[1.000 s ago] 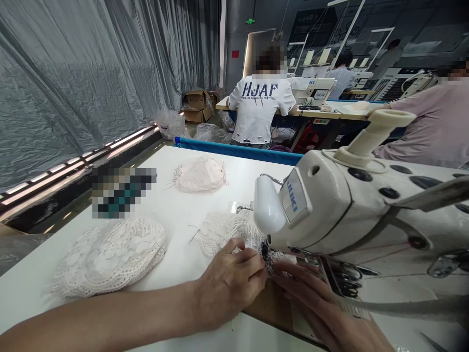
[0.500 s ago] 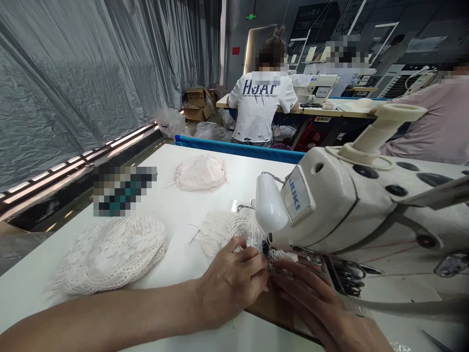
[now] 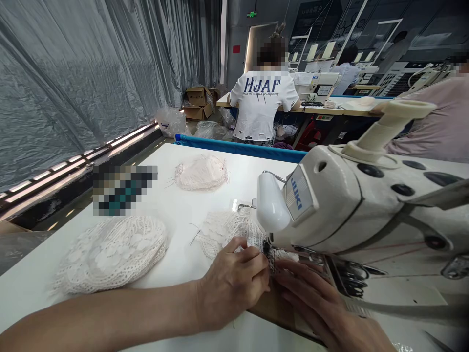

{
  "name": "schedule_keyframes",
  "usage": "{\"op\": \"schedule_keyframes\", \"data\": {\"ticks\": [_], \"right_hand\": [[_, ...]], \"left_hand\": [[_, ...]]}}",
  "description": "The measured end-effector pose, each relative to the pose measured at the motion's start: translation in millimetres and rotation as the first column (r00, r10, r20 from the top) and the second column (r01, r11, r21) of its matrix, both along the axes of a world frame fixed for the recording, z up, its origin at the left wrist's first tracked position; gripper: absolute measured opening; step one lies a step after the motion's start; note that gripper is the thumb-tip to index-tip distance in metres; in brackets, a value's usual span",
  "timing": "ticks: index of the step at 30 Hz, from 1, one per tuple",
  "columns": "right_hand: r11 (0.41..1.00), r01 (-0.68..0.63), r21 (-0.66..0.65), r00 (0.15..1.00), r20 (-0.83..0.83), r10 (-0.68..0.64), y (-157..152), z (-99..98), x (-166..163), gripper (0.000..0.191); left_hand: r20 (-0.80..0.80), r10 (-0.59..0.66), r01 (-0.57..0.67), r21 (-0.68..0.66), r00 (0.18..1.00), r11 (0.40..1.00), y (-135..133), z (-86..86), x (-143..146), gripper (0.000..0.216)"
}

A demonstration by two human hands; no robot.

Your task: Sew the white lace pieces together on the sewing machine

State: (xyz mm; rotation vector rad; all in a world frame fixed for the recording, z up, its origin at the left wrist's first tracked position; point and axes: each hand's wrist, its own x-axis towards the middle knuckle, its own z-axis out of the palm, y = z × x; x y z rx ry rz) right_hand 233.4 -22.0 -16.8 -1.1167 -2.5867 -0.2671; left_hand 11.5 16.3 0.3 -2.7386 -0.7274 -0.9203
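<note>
White lace fabric point(image 3: 223, 227) lies bunched under the needle area of a white sewing machine point(image 3: 330, 195). My left hand point(image 3: 234, 286) is closed with bent fingers on the near edge of this lace, just left of the presser foot point(image 3: 267, 248). Flat beside the foot on the right, my right hand point(image 3: 318, 298) has its fingers stretched out, the tips touching the lace. The machine's head partly covers the stitching spot. Loose dark threads stick out from the lace's left end.
A pile of white lace pieces point(image 3: 113, 254) lies on the left of the white table point(image 3: 179, 318). Farther back sits a pale pink stack of pieces point(image 3: 201, 173) with thread ends. A blurred dark item point(image 3: 124, 190) is at the left edge. People sit at machines beyond.
The view has shifted slightly, so the machine appears a little farther right. Both hands and the lace keep nearly the same place.
</note>
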Motion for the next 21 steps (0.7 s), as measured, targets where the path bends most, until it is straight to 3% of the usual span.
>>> {"op": "schedule_keyframes", "data": {"ticks": [9,21], "right_hand": [[0.989,0.023,-0.144,0.988,-0.151,-0.045,-5,-6.9,10,0.034],[0.990,0.003,-0.142,0.990,-0.136,-0.022,-4,-10.2,11,0.042]], "left_hand": [[-0.010,0.005,-0.005,-0.021,1.000,1.000,-1,-3.7,1,0.015],[-0.018,0.010,-0.010,-0.005,1.000,1.000,-2,-5.0,2,0.016]]}}
